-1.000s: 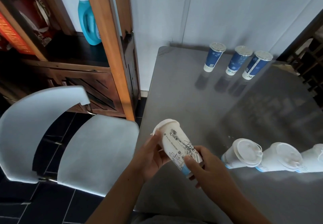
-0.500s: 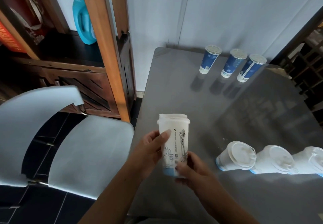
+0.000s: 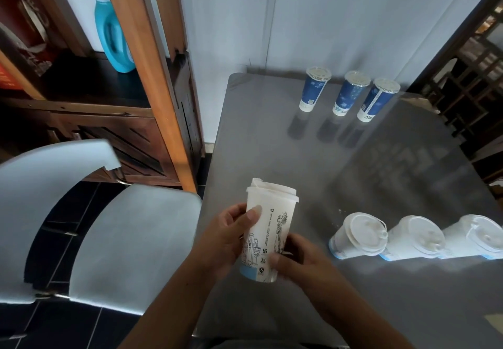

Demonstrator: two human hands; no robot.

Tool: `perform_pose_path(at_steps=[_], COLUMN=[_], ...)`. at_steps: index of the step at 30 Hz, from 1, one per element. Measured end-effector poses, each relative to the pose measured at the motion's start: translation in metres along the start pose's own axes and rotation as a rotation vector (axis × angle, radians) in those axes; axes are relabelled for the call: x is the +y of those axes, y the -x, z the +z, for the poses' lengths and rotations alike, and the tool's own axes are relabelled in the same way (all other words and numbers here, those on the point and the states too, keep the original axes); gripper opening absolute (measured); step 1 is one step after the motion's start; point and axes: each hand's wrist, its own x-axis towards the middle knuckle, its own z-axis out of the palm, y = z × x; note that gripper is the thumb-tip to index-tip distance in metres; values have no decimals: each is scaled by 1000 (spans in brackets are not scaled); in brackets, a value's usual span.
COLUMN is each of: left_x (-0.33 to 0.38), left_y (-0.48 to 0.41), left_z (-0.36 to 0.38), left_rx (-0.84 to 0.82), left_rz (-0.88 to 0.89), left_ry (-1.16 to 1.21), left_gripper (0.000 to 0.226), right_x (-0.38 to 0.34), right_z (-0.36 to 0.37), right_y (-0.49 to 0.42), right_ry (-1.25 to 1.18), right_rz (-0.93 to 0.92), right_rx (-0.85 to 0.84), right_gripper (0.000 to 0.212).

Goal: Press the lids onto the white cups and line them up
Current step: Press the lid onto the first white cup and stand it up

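1. Left hand (image 3: 226, 235) and right hand (image 3: 302, 260) both grip the white cup (image 3: 268, 230), upright, lid on, over the table's (image 3: 272, 141) near-left edge.
2. 3 lidded cups (image 3: 413, 237) line up right of the hands; bare tabletop lies beyond.

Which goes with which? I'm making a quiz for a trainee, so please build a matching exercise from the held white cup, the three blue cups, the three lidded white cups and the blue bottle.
Things:
1. held white cup
2. blue cups
3. lidded white cups
4. blue bottle

Places or states:
A. on the wooden shelf
B. upright row at the table's far end
C. between both hands, over the table's near edge
D. row on the table, right of the hands

Pairs: 1-C, 2-B, 3-D, 4-A
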Motion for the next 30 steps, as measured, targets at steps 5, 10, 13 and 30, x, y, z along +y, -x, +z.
perform_pose_path(at_steps=[5, 10, 13, 30], left_x=[-2, 32, 52, 85], left_y=[-13, -54, -88, -334], left_z=[0, -3, -5, -63], left_rx=[-31, -64, -40, 165], left_rz=[13, -54, -25, 211], left_ry=[-168, -512, -657, -984], left_gripper=[46, 54, 56, 47], right_x=[-29, -57, -72, -93], right_z=[-21, -50, -69, -162], right_y=[-16, -52, -90, -355], right_ry=[111, 200, 314, 643], right_rz=[-50, -97, -112, -317], right_rx=[92, 88, 41, 97], right_gripper=[34, 34, 41, 54])
